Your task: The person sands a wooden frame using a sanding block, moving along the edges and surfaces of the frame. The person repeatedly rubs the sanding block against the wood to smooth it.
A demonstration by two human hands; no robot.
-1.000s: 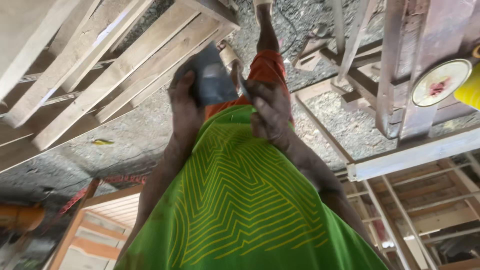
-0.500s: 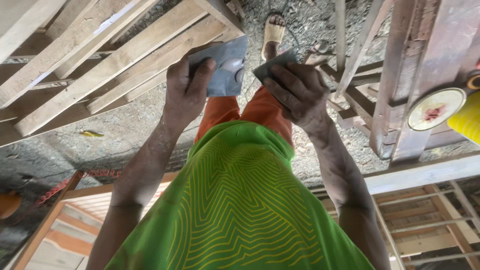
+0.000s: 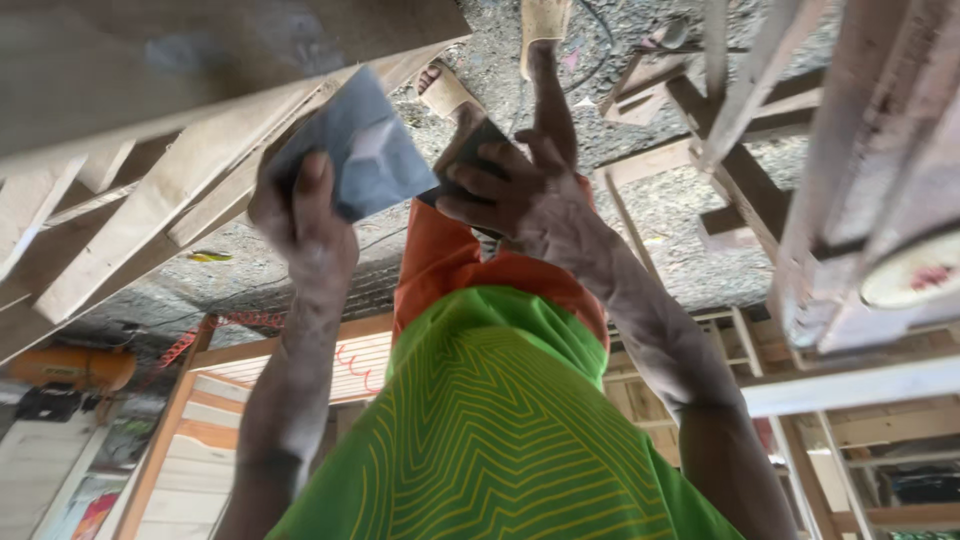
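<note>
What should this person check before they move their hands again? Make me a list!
1. Left hand has a firm grip on the grey sheet: ok, thumb and fingers pinch its lower edge.
2. Right hand has a firm grip on the dark piece: ok, fingers curl around it.
3. The two pieces are separate: cannot tell, they meet between the hands.
4. Wooden slats are clear of the left hand: not ok, they run right behind it.
5. Feet have firm ground: ok, sandals rest on gravel.
</note>
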